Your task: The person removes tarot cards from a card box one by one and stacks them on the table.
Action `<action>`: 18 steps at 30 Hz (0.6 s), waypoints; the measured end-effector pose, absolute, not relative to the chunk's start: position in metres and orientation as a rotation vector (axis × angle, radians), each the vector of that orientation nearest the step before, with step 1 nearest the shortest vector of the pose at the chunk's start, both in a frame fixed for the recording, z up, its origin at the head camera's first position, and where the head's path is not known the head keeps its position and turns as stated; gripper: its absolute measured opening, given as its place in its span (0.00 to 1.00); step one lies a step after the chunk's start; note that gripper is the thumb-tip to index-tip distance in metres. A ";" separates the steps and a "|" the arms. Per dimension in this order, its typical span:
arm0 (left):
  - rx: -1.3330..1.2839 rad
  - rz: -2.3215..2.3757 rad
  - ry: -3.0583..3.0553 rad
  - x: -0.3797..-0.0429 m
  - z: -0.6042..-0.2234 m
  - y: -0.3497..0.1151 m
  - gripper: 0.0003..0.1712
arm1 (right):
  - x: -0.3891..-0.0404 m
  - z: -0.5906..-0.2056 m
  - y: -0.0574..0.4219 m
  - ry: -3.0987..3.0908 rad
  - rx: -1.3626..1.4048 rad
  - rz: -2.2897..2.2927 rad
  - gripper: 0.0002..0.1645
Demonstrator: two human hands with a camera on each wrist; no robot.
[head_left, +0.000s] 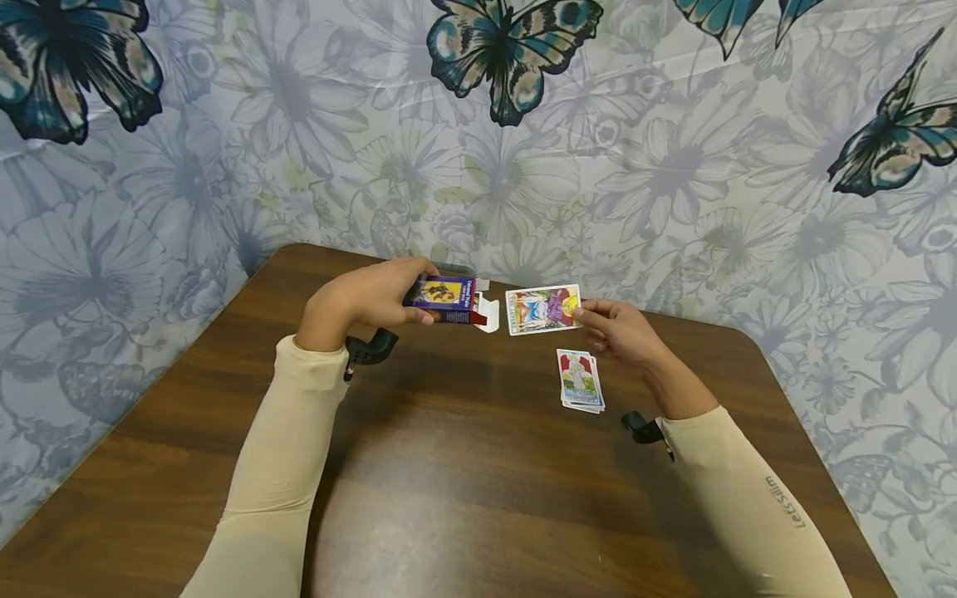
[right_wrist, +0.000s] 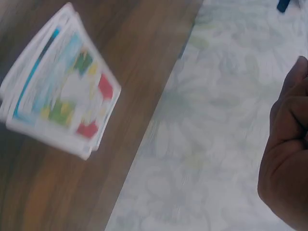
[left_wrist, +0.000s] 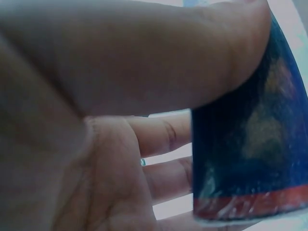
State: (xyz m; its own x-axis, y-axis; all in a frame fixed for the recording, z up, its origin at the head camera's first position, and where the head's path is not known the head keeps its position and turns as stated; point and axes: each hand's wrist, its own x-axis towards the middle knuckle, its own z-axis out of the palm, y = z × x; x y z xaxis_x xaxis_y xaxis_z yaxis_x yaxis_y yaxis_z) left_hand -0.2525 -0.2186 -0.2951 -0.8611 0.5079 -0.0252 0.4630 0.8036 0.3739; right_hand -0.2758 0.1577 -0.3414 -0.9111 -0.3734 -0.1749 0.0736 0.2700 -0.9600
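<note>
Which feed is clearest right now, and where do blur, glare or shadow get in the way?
Head: clearest, with the card box and held card fairly crisp, a soft sheen on the tabletop and shadow beside the left sleeve; left wrist: dim and bluish, card box print too soft to read, background washed out; right wrist: hazy, the card stack blurred.

The dark-blue rectangular cardboard box (head_left: 449, 294) in the left fingers (head_left: 424, 267) has a yellow picture; the white-bordered rectangular card (head_left: 540, 311) at the right fingers (head_left: 600, 320) shows purple and yellow.
</note>
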 end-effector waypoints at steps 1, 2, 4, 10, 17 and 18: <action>0.774 0.546 2.864 -0.252 -0.295 -0.219 0.36 | -0.277 -0.341 0.163 2.213 -0.257 -1.661 0.17; 0.772 0.546 2.863 -0.252 -0.295 -0.219 0.36 | -0.279 -0.341 0.167 2.253 -0.256 -1.629 0.17; 0.771 0.546 2.862 -0.253 -0.295 -0.219 0.36 | -0.282 -0.343 0.176 2.377 -0.264 -1.519 0.18; 0.771 0.543 2.861 -0.253 -0.294 -0.219 0.36 | -0.294 -0.367 0.195 2.788 -0.372 -0.918 0.19; 0.794 0.547 2.851 -0.254 -0.296 -0.219 0.36 | -0.305 -0.401 0.195 2.875 -0.290 -0.687 0.16; 0.796 0.550 2.852 -0.253 -0.296 -0.219 0.36 | -0.306 -0.404 0.194 2.879 -0.273 -0.675 0.16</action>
State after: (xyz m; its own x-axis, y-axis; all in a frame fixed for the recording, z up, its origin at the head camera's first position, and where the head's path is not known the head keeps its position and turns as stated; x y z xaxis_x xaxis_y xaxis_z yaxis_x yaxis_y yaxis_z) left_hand -0.2534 -0.2191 -0.2959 -0.8526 0.5219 -0.0265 0.4746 0.7946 0.3786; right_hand -0.3055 0.1940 -0.4044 -0.9685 -0.2159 -0.1242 -0.1381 0.8806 -0.4533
